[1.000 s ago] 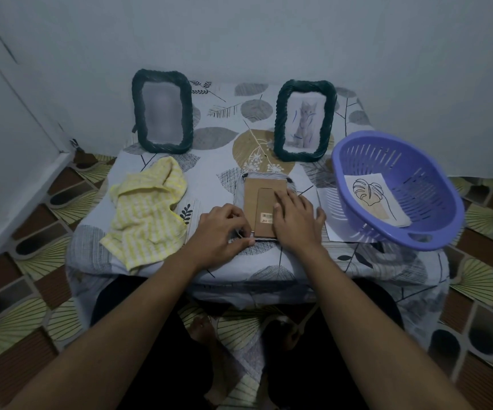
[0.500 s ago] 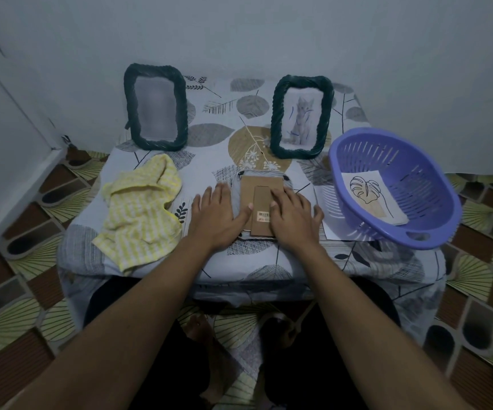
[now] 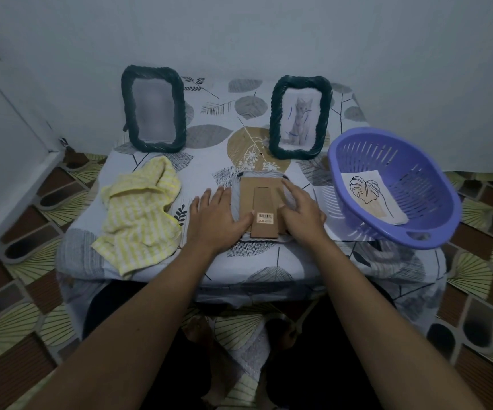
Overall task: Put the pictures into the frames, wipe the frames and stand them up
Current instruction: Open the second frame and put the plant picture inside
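Observation:
A picture frame [image 3: 264,199] lies face down at the table's front middle, its brown cardboard back and barcode sticker showing. My left hand [image 3: 215,218] rests flat on its left side, fingers spread. My right hand [image 3: 300,211] lies on its right side, fingers lifted slightly over the backing. Two dark green twisted-rim frames stand upright at the back: the left frame [image 3: 153,109] shows a blurry picture, the right frame [image 3: 300,118] holds a cat picture. A leaf drawing [image 3: 369,196] lies inside the purple basket [image 3: 411,232]. A yellow striped cloth [image 3: 140,220] lies crumpled at the left.
The small table [image 3: 209,161] wears a leaf-patterned cover and stands against a grey wall. A white sheet [image 3: 326,214] lies partly under the basket. Patterned floor tiles surround the table, and my legs are below its front edge.
My left hand went from curled fingers at the frame's lower left edge to lying flat with spread fingers. My right hand's fingers have lifted and shifted up the right side.

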{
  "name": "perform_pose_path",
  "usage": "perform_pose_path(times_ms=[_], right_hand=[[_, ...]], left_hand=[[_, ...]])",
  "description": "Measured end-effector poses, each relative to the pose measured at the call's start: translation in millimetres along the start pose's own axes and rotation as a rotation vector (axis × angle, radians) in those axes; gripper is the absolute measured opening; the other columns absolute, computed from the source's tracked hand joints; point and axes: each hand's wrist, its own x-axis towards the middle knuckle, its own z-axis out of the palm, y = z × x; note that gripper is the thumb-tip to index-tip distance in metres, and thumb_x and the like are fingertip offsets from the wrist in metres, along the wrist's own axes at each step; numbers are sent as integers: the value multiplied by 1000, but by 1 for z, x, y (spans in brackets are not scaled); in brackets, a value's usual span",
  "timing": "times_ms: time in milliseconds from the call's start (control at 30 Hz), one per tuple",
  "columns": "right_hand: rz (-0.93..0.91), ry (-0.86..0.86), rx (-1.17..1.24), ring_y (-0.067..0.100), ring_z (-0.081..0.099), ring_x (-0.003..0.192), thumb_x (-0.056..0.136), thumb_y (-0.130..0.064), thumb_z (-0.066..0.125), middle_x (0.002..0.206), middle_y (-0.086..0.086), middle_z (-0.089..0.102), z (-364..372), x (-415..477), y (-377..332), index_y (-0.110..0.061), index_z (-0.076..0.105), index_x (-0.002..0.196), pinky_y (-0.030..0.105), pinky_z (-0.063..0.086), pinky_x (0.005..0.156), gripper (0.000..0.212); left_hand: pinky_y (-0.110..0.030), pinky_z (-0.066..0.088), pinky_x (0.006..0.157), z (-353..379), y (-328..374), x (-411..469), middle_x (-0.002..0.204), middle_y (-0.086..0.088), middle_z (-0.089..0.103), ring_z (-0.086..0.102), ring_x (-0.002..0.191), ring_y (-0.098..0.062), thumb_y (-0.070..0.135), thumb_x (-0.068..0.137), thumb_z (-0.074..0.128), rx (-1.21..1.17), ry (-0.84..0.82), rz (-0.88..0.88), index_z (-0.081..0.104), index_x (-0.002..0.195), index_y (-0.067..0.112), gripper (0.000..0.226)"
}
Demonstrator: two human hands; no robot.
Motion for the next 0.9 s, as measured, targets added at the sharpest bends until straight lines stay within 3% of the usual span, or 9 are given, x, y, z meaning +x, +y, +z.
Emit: perform_pose_path(times_ms=[100,233,433,767,900], right_hand=[[81,32,77,27,40,139,78,-31,49,151,1,43,-11,-7,-3,-35,40,148,56,27,114,71],[177,44,-156,29,45,131,85,-38,62,144,3,49,-23,-14,4,-23,44,145,48,29,110,63],[114,-113,-373,24,48,126,83,-52,69,133,1,55,-29,-26,10,-23,55,134,43,32,98,61],[162,-101,-320,25,43,112,85,-36,62,110,-1,46,-24,-29,2,-26,47,104,39,26,85,26],[153,-67,-355,27,42,114,91,-28,51,108,0,42,-20,-31,0,-23,48,106,40,23,85,16]], left_hand=[[-50,10,121,0,0,1,162,-5,27,18,150,-28,77,87,27,8,3,1,26,156,16,92],[-50,11,121,0,-1,0,162,-5,29,20,150,-27,78,85,26,3,12,3,28,155,16,93],[-50,12,121,0,-3,0,161,-5,30,21,149,-28,79,85,27,-6,19,4,29,154,16,94],[-50,12,121,0,-3,-1,161,-5,31,21,149,-28,80,84,25,-22,19,7,30,154,17,95],[-50,12,121,0,-3,0,161,-4,30,21,149,-28,80,86,28,-29,19,10,29,154,18,92]])
